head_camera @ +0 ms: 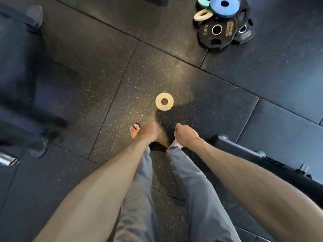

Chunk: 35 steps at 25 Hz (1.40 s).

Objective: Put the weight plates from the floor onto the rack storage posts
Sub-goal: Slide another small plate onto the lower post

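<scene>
A small cream weight plate (164, 101) lies flat on the black rubber floor just ahead of my feet. At the top right is a heap of plates: a blue plate (224, 5), a green one (202, 1), another small cream one (202, 15), a black 5 kg plate (216, 33) and a further black plate (244, 31). My left hand (147, 132) and my right hand (186, 135) hang low in front of my legs, fingers loosely curled, holding nothing. Both are short of the cream plate.
A black bench or machine frame (26, 84) fills the left side, with a chrome bar end (7, 160) low on the left. A black steel frame base with bolts (262, 161) runs along the right. Speckled floor tiles (227, 95) lie between.
</scene>
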Each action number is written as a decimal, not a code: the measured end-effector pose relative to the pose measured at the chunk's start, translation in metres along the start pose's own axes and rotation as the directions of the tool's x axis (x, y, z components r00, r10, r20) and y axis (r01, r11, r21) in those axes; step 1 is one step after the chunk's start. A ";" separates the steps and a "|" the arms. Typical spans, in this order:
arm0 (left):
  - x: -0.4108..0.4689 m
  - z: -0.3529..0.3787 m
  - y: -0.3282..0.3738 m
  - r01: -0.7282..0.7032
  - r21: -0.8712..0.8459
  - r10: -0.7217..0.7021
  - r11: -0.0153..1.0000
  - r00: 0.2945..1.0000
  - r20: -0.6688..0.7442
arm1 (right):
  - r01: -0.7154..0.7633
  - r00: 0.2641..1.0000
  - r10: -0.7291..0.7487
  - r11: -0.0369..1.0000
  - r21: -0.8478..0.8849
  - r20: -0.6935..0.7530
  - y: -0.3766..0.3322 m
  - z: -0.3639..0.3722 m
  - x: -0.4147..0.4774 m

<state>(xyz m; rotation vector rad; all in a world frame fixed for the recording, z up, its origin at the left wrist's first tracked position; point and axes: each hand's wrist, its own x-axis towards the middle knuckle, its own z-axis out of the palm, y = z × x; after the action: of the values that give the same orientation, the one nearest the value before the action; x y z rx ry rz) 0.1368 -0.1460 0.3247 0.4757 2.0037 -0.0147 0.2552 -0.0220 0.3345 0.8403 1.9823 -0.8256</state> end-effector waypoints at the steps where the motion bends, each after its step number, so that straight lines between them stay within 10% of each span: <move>1: 0.035 0.003 -0.004 0.008 -0.003 -0.008 1.000 1.000 0.003 | -0.026 1.000 0.026 0.999 0.040 -0.008 0.001 0.003 0.029; 10: 0.300 0.065 -0.020 0.096 -0.136 -0.107 0.986 0.992 -0.072 | -0.262 0.942 0.312 0.913 0.313 -0.125 0.031 0.071 0.283; 19: 0.422 0.127 -0.025 0.022 0.188 0.048 0.982 0.932 -0.359 | -0.256 0.843 0.400 0.886 0.386 -0.359 0.050 0.137 0.419; 25: 0.403 0.114 -0.025 -0.027 0.283 0.132 0.959 0.925 -0.355 | -0.224 0.829 0.388 0.890 0.397 -0.402 0.045 0.130 0.404; 35: 0.170 -0.029 0.062 -0.111 0.423 0.106 0.900 0.994 0.035 | -0.142 0.916 0.237 0.946 0.293 -0.323 0.022 0.017 0.146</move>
<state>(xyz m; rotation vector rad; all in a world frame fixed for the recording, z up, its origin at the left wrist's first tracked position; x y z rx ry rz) 0.0661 -0.0277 0.2038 0.8625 1.9595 -0.3920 0.2142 0.0142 0.1962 1.4025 2.0769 -0.8816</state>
